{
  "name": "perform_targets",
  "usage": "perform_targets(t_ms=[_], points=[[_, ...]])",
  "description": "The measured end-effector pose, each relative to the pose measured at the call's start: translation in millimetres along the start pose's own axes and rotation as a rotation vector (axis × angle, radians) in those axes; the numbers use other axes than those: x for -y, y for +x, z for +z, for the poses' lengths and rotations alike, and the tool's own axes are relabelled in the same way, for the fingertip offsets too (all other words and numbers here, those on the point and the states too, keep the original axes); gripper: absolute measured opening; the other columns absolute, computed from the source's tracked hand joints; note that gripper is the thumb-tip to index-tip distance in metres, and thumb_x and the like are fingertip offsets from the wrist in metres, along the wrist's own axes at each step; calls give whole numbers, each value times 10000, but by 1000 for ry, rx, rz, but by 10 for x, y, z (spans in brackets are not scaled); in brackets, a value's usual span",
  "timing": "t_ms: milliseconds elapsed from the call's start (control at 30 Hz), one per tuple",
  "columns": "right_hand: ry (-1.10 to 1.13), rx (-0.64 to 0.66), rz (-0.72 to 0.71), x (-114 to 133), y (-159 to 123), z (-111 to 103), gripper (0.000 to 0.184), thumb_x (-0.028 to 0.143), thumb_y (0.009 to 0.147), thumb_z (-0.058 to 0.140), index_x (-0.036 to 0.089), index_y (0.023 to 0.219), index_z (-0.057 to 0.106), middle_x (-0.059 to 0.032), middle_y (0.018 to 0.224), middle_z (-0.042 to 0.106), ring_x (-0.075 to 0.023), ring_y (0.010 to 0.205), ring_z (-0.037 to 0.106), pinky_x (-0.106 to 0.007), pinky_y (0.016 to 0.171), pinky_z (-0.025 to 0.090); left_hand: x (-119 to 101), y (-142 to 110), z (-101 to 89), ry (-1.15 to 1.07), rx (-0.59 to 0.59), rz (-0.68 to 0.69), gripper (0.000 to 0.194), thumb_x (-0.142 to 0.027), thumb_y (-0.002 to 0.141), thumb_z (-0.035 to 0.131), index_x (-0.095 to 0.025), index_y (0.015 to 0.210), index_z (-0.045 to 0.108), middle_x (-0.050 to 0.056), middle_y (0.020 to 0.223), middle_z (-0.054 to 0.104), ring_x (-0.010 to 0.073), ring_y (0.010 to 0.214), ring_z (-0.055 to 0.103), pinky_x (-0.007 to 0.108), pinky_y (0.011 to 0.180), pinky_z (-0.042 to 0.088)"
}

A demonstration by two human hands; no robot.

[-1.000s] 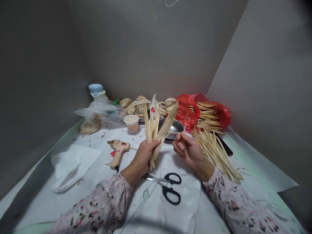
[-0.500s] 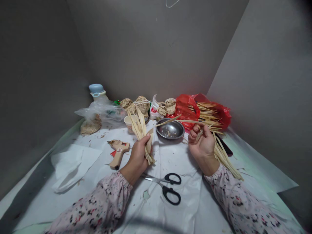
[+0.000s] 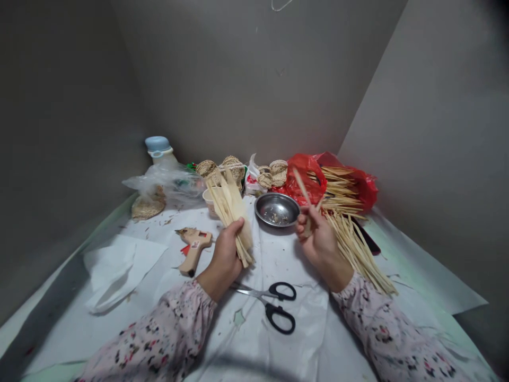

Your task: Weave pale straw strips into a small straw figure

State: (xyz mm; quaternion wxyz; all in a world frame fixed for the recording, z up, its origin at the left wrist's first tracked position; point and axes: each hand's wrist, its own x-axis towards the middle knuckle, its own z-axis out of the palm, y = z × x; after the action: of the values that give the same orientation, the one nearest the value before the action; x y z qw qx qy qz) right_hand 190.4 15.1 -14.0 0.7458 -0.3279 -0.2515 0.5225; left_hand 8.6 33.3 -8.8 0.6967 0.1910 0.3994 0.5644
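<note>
My left hand (image 3: pixel 227 252) is closed round a bundle of dried straw-coloured leaf strips (image 3: pixel 230 204), which fan upward past the thumb. To the right, my right hand (image 3: pixel 320 239) pinches a single leaf strip (image 3: pixel 301 187); its free end points up and left, slightly blurred. Between the hands and farther back sits a steel bowl (image 3: pixel 277 210) with small scraps in it. Behind my right wrist lies a pile of loose leaf strips (image 3: pixel 356 249). Black-handled scissors (image 3: pixel 274 300) rest on the white sheet, nearest my left wrist.
A beige glue gun (image 3: pixel 194 246) lies left of my left hand. At the back stand a paper cup (image 3: pixel 212 197), woven coils (image 3: pixel 278 172), a red plastic bag (image 3: pixel 306 178) of leaves, a clear bag (image 3: pixel 170 183) and a blue-lidded bottle (image 3: pixel 158 146). A dark phone (image 3: pixel 369 239) lies right.
The strip that stretched between both hands is now apart from the left bundle. It stands up in my right hand, which has turned and moved slightly left. My left hand stays about still.
</note>
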Motion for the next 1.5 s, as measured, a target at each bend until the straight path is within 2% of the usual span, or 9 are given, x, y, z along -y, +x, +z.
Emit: perform_targets(t_ms=[167, 267, 367, 500, 700, 933, 1233, 1367, 1500], points=[[-289, 286, 240, -191, -150, 45, 303, 423, 744, 746, 147, 838, 662, 4, 647, 605, -69, 493, 507, -168, 411, 342, 86, -88, 31, 135, 196, -13, 169, -187, 666, 686, -92, 802, 657, 37, 608, 670, 145, 492, 598, 237, 477, 476], [-380, 391, 271, -230, -206, 52, 334, 456, 746, 744, 153, 840, 637, 14, 662, 587, -67, 492, 484, -178, 404, 294, 124, -119, 30, 223, 350, -17, 206, -264, 675, 713, -83, 761, 664, 71, 599, 674, 170, 508, 613, 254, 504, 482], [-448, 422, 251, -225, -228, 68, 320, 450, 763, 735, 165, 792, 592, 52, 560, 504, -63, 455, 406, -193, 405, 238, 141, -132, 32, 274, 412, 8, 269, -293, 678, 730, -71, 822, 682, 85, 619, 687, 181, 522, 620, 264, 525, 483], [-500, 420, 253, -207, -214, 74, 338, 455, 750, 743, 174, 736, 556, 70, 509, 440, -63, 426, 322, -222, 403, 173, 154, -128, 22, 302, 420, 18, 364, -305, 658, 763, -65, 925, 697, 98, 683, 712, 201, 594, 648, 270, 566, 492], [-511, 484, 277, -189, -203, 50, 342, 442, 776, 711, 165, 671, 540, 68, 482, 405, -60, 421, 269, -239, 410, 130, 155, -129, 14, 342, 458, -33, 280, -293, 683, 737, -70, 852, 721, 104, 647, 710, 202, 579, 648, 270, 570, 491], [-318, 403, 309, -165, -209, 54, 249, 344, 743, 718, 161, 683, 560, 44, 572, 477, -53, 439, 348, -211, 390, 154, 143, -149, 18, 284, 445, -51, 241, -277, 667, 770, -83, 797, 712, 85, 643, 702, 159, 548, 618, 237, 555, 473], [-252, 439, 366, -194, -191, 33, 255, 362, 749, 737, 159, 720, 585, 46, 587, 484, -40, 431, 337, -180, 374, 178, 193, -92, -27, 236, 471, -75, 481, -310, 682, 789, -97, 1099, 679, 111, 774, 744, 228, 680, 692, 305, 665, 529], [-229, 427, 383, -171, -182, 13, 207, 303, 735, 729, 158, 702, 586, 35, 593, 501, -50, 445, 374, -182, 372, 182, 189, -98, -28, 266, 474, -73, 322, -312, 684, 784, -87, 903, 710, 98, 719, 723, 181, 620, 656, 257, 598, 506], [-99, 385, 342, -91, -185, 46, 114, 246, 680, 672, 155, 677, 604, -23, 669, 577, -95, 552, 472, -187, 418, 290, 161, -102, -10, 274, 390, -55, 233, -301, 652, 798, -116, 700, 664, 21, 544, 622, 104, 475, 544, 197, 469, 412]])
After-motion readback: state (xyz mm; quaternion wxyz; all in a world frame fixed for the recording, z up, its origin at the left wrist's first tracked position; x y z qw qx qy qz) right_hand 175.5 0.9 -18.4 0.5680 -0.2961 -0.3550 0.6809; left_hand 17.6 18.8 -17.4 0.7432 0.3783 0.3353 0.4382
